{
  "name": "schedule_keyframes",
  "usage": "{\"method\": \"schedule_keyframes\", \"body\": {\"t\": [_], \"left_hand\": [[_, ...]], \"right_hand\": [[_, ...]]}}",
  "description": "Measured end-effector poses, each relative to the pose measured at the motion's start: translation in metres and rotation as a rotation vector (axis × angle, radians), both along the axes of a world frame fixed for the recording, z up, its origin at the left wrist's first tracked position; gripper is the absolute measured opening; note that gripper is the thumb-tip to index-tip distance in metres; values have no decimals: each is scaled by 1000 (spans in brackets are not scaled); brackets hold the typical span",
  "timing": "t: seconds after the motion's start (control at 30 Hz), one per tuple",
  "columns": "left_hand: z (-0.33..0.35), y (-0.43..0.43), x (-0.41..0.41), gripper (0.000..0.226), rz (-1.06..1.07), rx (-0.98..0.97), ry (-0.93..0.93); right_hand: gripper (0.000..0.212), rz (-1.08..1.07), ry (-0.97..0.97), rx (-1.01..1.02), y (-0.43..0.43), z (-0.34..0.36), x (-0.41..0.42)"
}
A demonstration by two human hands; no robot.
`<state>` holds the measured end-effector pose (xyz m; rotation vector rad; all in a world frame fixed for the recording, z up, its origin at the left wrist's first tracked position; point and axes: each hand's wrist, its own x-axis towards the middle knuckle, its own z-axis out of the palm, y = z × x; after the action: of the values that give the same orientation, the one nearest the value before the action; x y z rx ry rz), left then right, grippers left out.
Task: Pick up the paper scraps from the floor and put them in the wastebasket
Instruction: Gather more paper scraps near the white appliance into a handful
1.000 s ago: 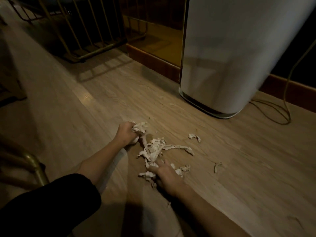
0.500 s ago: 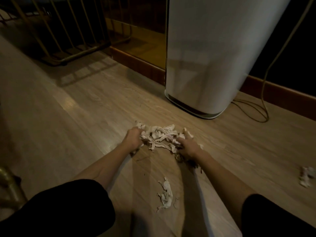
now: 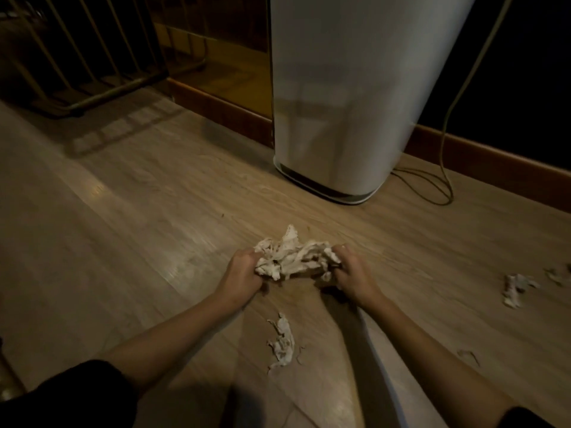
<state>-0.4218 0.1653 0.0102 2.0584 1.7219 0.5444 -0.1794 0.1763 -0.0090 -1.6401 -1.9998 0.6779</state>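
Dim room, wood-look plank floor (image 3: 129, 230) with a brown baseboard (image 3: 494, 162) along the far wall. Tall white wastebasket (image 3: 355, 97) stands upright on the floor against the baseboard, top cut off by the frame edge. Thin cord (image 3: 445, 143) runs down the dark wall and loops on the floor just right of the wastebasket. Metal wire rack (image 3: 92, 57) sits at top left, well apart from the hands.

Both bare forearms reach forward, dark sleeves at the bottom corners. Left hand (image 3: 242, 273) and right hand (image 3: 352, 271) face each other with a bunch of paper scraps (image 3: 293, 257) pressed between them. Fingers of each hand curl closed into the ends of the bunch, so both are clamped on it. Bunch is low over the floor in front of the wastebasket; cannot tell if it touches the floor.

Loose scrap (image 3: 282, 344) lies on the floor between the forearms, nearer the camera. Another scrap (image 3: 514, 288) lies to the right, apart from the right hand, with smaller bits (image 3: 559, 273) near the right edge and one tiny piece (image 3: 468, 355) beside the right forearm.
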Motion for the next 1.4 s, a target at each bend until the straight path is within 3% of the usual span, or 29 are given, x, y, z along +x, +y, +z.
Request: {"method": "schedule_keyframes", "body": {"t": [0.13,0.27,0.33,0.47,0.6,0.7,0.8,0.93,1.03,1.27,1.4], "left_hand": [[7,-27,18,26,-274,6,31],[-15,-58,26,57,-559,-164,213],[-23,-64,26,57,-614,-179,300],[-32,-51,25,40,-573,-170,233],[-22,-29,39,24,-396,-128,36],[-12,4,48,54,-256,-108,-28],[-18,35,45,79,-321,-215,131],[-19,51,47,53,-372,-211,270],[-16,52,38,48,-313,-177,348],[-6,41,-3,42,-180,-151,307],[17,45,-11,30,-168,-56,266]], "right_hand": [[33,-106,-105,2,-9,3,36],[50,-56,-361,-143,-35,-8,35],[59,-13,-417,-168,-56,-18,26],[43,-29,-409,17,-76,-28,23],[36,-15,-294,-8,-58,-22,31],[32,-15,-238,-74,-45,-7,30],[34,53,-189,-52,-59,4,10],[30,135,-137,-56,-111,1,-32],[41,203,-257,-45,-138,-10,-43],[22,278,-211,67,-121,-21,-33],[19,123,-88,-32,-85,-10,-1]]}}
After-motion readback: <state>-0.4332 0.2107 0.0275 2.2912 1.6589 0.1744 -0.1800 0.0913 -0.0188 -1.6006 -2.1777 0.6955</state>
